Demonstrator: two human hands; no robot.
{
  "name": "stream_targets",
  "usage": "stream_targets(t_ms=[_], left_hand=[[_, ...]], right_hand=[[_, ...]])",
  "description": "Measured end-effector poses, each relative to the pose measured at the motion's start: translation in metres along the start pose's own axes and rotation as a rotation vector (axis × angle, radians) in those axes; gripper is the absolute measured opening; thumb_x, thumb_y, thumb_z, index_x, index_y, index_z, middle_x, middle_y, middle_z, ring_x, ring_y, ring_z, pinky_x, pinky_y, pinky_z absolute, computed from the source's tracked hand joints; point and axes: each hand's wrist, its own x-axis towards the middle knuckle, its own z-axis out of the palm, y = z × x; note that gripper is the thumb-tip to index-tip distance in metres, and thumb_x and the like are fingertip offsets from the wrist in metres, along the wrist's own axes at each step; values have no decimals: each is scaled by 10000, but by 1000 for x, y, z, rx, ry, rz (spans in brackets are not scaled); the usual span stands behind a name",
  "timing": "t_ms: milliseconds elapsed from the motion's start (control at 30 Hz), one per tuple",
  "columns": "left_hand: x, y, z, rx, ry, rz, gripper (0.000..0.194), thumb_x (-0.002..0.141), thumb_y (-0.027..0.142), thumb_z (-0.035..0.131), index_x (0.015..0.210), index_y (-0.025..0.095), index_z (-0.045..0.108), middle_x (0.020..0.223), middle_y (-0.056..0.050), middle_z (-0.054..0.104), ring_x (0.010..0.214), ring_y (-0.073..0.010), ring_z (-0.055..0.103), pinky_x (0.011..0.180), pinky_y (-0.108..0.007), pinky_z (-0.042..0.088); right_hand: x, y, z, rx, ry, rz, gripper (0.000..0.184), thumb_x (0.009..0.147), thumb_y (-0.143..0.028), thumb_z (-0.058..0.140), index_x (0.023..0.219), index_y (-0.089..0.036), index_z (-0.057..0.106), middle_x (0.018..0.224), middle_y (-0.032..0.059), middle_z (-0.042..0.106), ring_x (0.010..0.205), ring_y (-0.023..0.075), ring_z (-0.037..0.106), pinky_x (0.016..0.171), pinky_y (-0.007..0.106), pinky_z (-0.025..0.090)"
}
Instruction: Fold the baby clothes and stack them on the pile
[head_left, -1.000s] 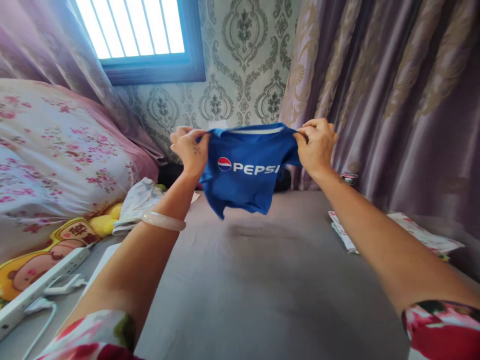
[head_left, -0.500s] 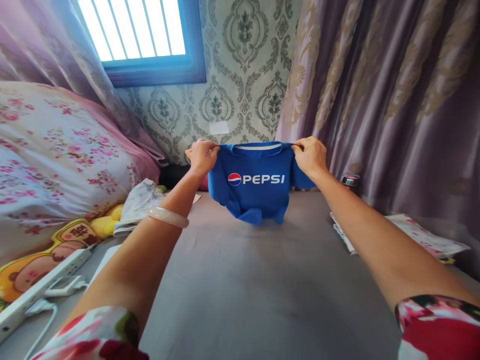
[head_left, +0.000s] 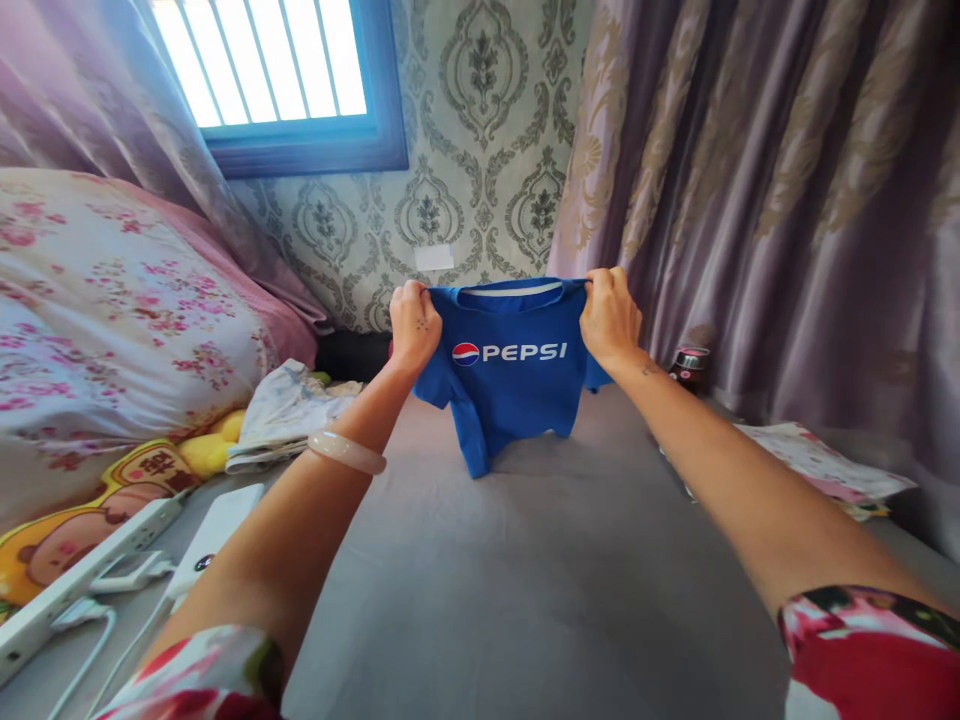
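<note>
A small blue T-shirt [head_left: 517,395] with a white PEPSI print and a round red, white and blue logo hangs upright between my two hands, front facing me. My left hand [head_left: 415,325] is closed on its left shoulder, and my right hand [head_left: 609,315] pinches the right shoulder. The neckline lies stretched between them at the top. Its lower edge hangs at the grey bed sheet [head_left: 510,590], with the left bottom corner reaching nearest to me. The right sleeve is partly hidden behind my right hand.
On the left lie a white power strip [head_left: 82,580], a white power bank [head_left: 217,540] with a cable, a yellow cartoon cushion [head_left: 67,535] and folded cloth [head_left: 289,415]. A floral bundle [head_left: 127,320] rises behind. Rightward are a dark bottle [head_left: 688,372] and folded floral fabric [head_left: 825,465].
The shirt's lower part has swung and unfolded, its left corner now hanging lower. Both hands keep their hold, having turned slightly more upright and drawn a little closer together.
</note>
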Motion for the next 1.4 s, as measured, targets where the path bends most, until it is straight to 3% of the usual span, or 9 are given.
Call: stream_targets(t_ms=[233,533,667,767,867,1000,1233,1400], left_hand=[[-32,11,-37,122,120,129,247,948,270,324,1014,203,552,1097,-115,550,1138,-290,465,982,-479,329],[-72,31,-125,115,138,182,239,931,305,399,1097,254,563,1153,-109,523,1205,-334,415,1000,-532,292],[-71,44,-161,238,263,291,271,972,305,323,1087,215,551,1130,-96,520,1165,-306,435,991,-531,298],[-59,47,-169,283,244,323,237,973,295,352,1085,211,543,1119,-67,520,1168,-288,434,983,-502,312],[-50,37,-156,292,140,328,206,955,272,387,1038,196,560,1087,-71,537,1133,-281,454,959,-465,334],[-56,5,-109,306,-81,294,214,938,270,380,981,194,575,1036,-96,557,1064,-289,481,911,-444,352],[-101,-59,2,402,-427,196,268,932,245,324,992,202,581,1033,-129,576,1017,-294,488,849,-422,361],[-128,-89,57,433,-551,156,277,907,173,327,1013,201,581,1055,-143,578,1027,-299,488,845,-422,351]], right_hand=[[-18,1,-35,-67,-12,-115,369,991,-320,244,1211,-212,520,1196,130,521,952,265,593,734,385,458],[-52,-22,-131,-97,-6,-270,383,996,-403,281,1133,-222,590,1153,105,569,948,252,590,725,368,480],[-43,-39,-172,-44,7,-336,352,993,-405,311,1096,-248,608,1140,103,585,1007,270,572,819,401,472],[-26,-42,-183,1,-42,-399,309,976,-387,375,1073,-248,633,1088,108,602,1029,282,564,882,420,445],[-12,-34,-169,5,-142,-425,270,943,-343,457,1011,-198,675,992,109,626,966,260,584,861,396,452],[-17,-9,-118,-26,-344,-402,241,929,-308,475,961,-203,689,932,66,639,894,212,593,830,355,459],[-76,36,-11,-164,-639,-233,273,965,-309,404,1054,-227,649,1084,75,608,925,208,609,740,302,434],[-115,54,45,-233,-803,-161,310,984,-333,333,1053,-236,620,1123,91,584,885,228,619,684,314,395]])
